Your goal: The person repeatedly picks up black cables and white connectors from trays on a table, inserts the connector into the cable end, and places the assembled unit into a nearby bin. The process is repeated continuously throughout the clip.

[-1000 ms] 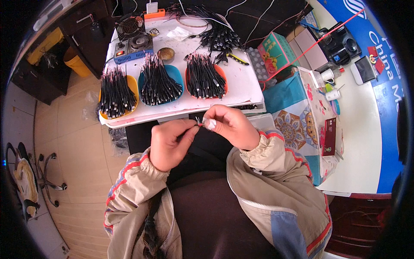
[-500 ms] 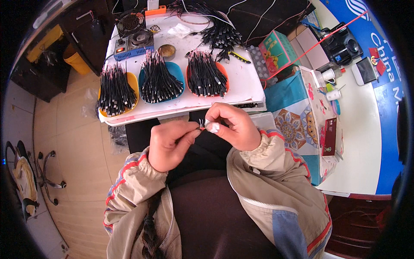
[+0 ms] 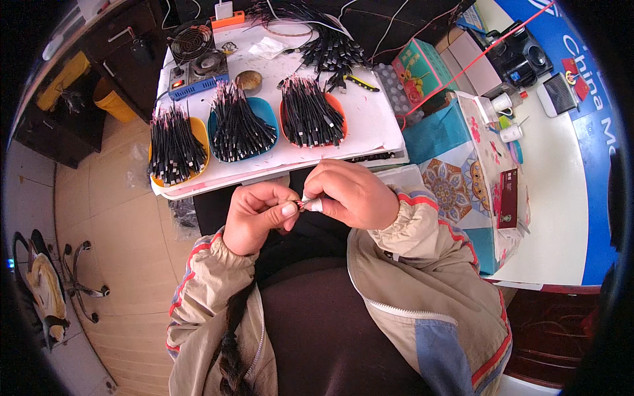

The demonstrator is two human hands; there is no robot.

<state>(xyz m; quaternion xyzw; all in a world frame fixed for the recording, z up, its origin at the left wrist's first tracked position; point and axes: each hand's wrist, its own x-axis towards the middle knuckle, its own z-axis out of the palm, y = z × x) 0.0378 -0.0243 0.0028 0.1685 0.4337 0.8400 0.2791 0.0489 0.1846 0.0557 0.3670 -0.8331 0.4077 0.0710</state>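
In front of my body, over my lap, my left hand [image 3: 254, 216] pinches the end of a thin cable, where fine red and dark wires [image 3: 301, 205] show between thumb and fingers. My right hand [image 3: 350, 196], with white wrapping on its thumb and a fingertip, pinches the tips of the same wires from the other side. The two hands nearly touch, and the rest of the cable is hidden. Beyond them, bundles of short black cables [image 3: 310, 115] with pinkish wire ends fill a yellow tray [image 3: 204, 131], a blue tray [image 3: 269, 111] and an orange-red tray [image 3: 341, 105].
A blue bench device [image 3: 198, 84] with a fan [image 3: 193, 45] and a round tin [image 3: 249, 80] stand behind the trays. Farther back lie more black cables [image 3: 333, 54] and a yellow-black hand tool [image 3: 362, 82]. At right, a patterned cloth [image 3: 449, 185] and cups [image 3: 510, 133] border the white counter.
The wire ends, upright and spread between my hands before, now lie sideways under my right fingertips. My left thumb has turned into view, and the view has shifted slightly.
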